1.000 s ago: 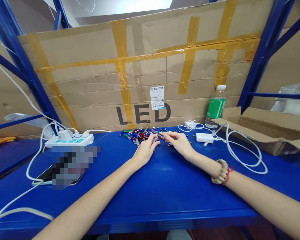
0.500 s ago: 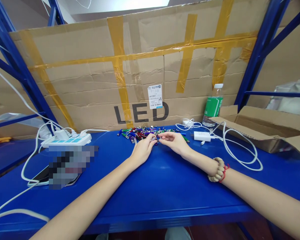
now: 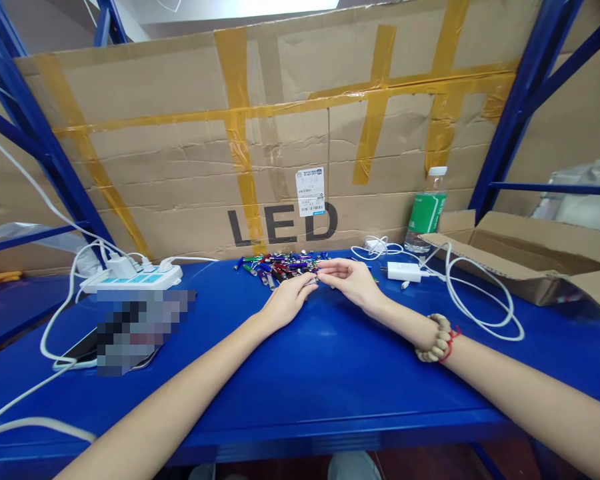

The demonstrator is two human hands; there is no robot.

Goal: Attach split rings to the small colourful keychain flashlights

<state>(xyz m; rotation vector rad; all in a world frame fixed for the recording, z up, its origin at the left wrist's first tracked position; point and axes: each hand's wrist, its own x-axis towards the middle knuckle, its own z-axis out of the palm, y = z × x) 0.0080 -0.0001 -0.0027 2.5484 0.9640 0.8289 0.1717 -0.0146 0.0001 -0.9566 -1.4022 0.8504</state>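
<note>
A heap of small shiny tubes (image 3: 275, 268) in blue, red, green and purple, with silvery bits among them, lies in front of the cardboard. My left hand (image 3: 289, 297) is at the near side of this heap, its fingers closed round a small piece that shows only as a pale, silvery glint at the fingertips. Right beside it, my right hand (image 3: 349, 280) pinches with thumb and fingertips at the same spot. Whatever it grips is too small and covered to name. The fingertips of both hands nearly touch.
On the left stand a white power strip (image 3: 135, 280) with plugs and a blurred-out flat object (image 3: 130, 333). To the right are a white charger (image 3: 404, 271) with looped cables, a green-labelled bottle (image 3: 425, 212) and an open carton (image 3: 525, 267). A taped cardboard sheet (image 3: 180, 173) closes the back.
My left fingers have shifted slightly right and stretched a little flatter over the small piece. My right fingertips have drawn closer together. The heap looks the same.
</note>
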